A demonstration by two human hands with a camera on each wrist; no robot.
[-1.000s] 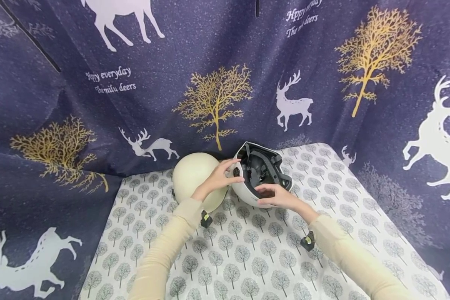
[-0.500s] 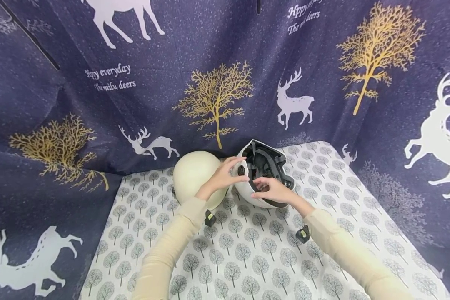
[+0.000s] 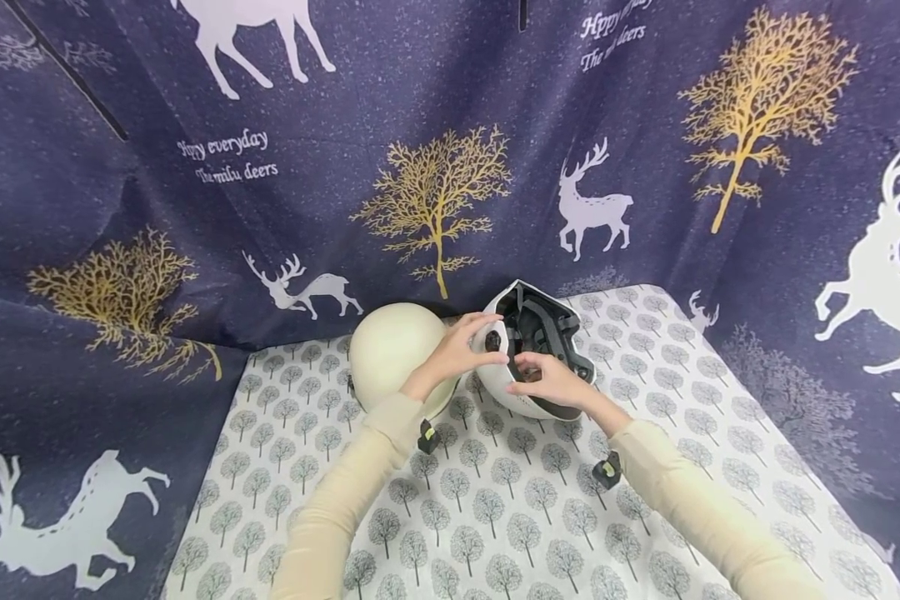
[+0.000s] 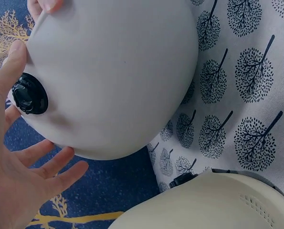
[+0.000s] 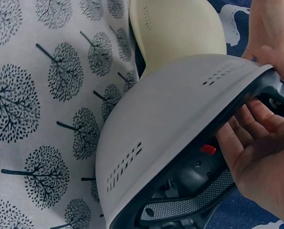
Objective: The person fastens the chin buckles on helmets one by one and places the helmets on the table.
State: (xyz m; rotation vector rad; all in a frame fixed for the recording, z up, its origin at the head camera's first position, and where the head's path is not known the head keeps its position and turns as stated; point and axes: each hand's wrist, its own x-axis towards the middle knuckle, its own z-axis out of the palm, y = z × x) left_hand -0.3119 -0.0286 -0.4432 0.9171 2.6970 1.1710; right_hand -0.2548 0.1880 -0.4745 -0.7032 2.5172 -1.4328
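A white helmet (image 3: 498, 385) lies tilted on the table, its opening turned up and showing black padding and straps (image 3: 542, 321). My left hand (image 3: 461, 348) holds its left side, thumb and fingers spread around a round black knob (image 4: 30, 94) near the rim. At the near rim my right hand (image 3: 551, 383) grips the helmet's edge, with fingers (image 5: 256, 119) inside the shell; the thumb is partly out of the right wrist view. A small red part (image 5: 208, 149) shows within. Left of it a cream helmet (image 3: 390, 354) sits dome up, partly behind my left wrist.
A white cloth with tree prints (image 3: 487, 517) covers the table. Directly behind both helmets hangs a dark blue curtain (image 3: 307, 208) with deer and trees. Black wrist cameras (image 3: 428, 437) sit below both wrists.
The white helmet has shifted slightly to the right and turned a little, with my left hand following it. My right hand has changed its hold on the near rim slightly. The cream helmet stays in place.
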